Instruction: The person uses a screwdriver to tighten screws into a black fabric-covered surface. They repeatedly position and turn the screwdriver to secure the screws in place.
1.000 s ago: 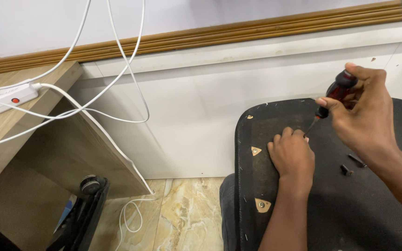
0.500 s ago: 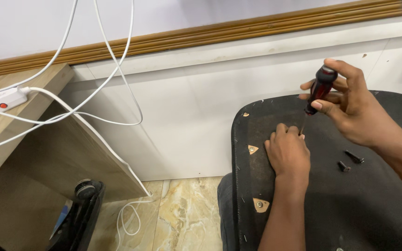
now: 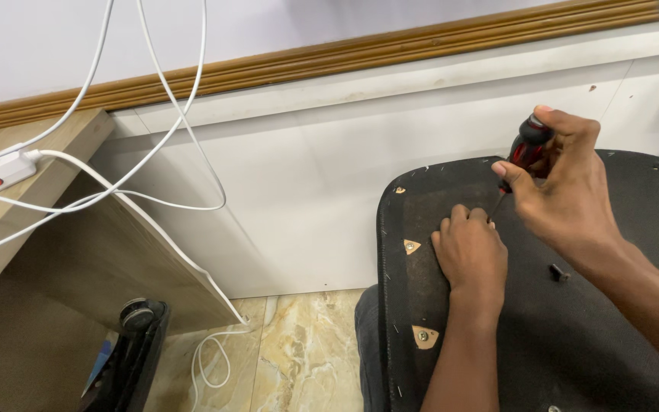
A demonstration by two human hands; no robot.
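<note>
Your screwdriver (image 3: 524,156) stands nearly upright over the black underside of the seat panel (image 3: 573,343), its red and black handle up toward the wall and its thin shaft slanting down and a little to the left, so the tip lands right at the fingertips of your left hand (image 3: 470,255). That is the relation to watch: the tip and whatever it bears on lie between your 2 hands, just ahead of your left knuckles and just below your right hand (image 3: 566,194).

Your right hand is closed around the handle, thumb pressed against its side and fingers curled over the top. Your left hand lies palm down on the panel, fingers bent and bunched at the shaft's lower end; it probably steadies a fastener there, but the fingers hide the spot, so you cannot tell whether it grips anything.

1 small dark screw (image 3: 558,272) lies loose on the panel, near your right wrist. 3 triangular tan plates (image 3: 411,246) sit along the panel's left edge.
</note>
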